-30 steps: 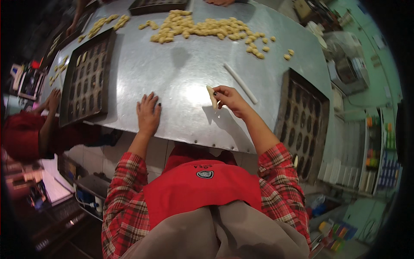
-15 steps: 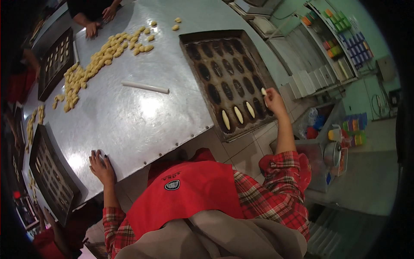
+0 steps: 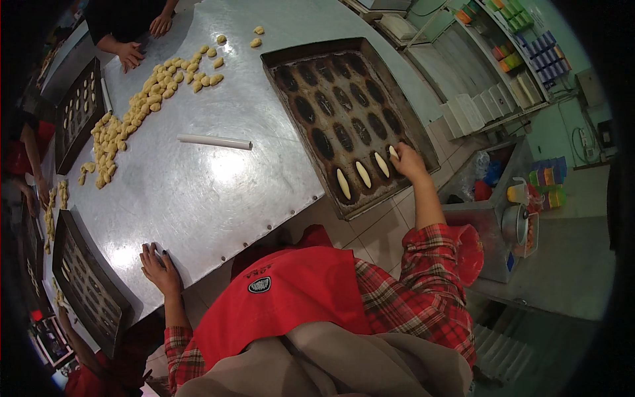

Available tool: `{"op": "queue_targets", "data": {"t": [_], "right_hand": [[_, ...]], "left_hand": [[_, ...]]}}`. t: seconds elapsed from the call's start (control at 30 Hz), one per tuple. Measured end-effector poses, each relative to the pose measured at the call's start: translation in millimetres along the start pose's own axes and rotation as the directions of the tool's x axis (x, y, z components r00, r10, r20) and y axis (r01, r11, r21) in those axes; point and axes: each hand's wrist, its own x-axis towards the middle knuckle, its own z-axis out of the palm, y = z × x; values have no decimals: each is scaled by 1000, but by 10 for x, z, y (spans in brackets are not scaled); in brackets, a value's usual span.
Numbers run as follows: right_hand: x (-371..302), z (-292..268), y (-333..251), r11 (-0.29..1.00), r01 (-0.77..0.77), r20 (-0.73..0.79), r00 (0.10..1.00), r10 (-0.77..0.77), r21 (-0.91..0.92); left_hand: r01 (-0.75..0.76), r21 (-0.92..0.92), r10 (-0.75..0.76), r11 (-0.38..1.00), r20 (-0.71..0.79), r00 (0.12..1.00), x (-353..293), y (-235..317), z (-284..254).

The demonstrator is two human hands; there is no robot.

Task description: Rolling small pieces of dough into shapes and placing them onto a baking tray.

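My right hand (image 3: 409, 162) pinches a spindle-shaped piece of pale dough (image 3: 393, 152) low over the near right part of a dark baking pan (image 3: 344, 44). The pan has rows of oval, blackened marks or hollows. Along its near row lie three similar dough pieces, slim and pointed at both ends, one of them a dough stick (image 3: 363, 174) in the middle. Whether the held piece touches the pan cannot be made out. At the near edge of the metal table (image 3: 264, 178), my left hand (image 3: 159, 270) lies flat with its fingers spread, holding nothing.
A white rolling pin (image 3: 215, 141) lies mid-table. Behind it spreads a heap of dough balls (image 3: 142, 102). Two more pans, a near one (image 3: 89, 284) and a far one (image 3: 81, 109), stand at the left. A co-worker's hands (image 3: 131, 57) rest at the far edge; other people work along the left.
My right hand has moved slightly left and nearer, bringing the dough piece from the pan's right side toward the near row. My left hand stays flat on the table.
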Motion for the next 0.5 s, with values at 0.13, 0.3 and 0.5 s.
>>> {"op": "queue_targets", "data": {"t": [0.13,0.3,0.5], "right_hand": [[1,12,36,999,-12,-48,999,10,-33],[62,-5,6,999,6,6,1000,-6,-39],[85,-243,-451,985,-62,-108,993,44,-164]], "left_hand": [[-5,-6,5,1000,7,1000,27,64,-26],[29,-8,-29,1000,-18,999,16,90,-108],[-75,-111,67,991,-73,995,389,210,-6]]}}
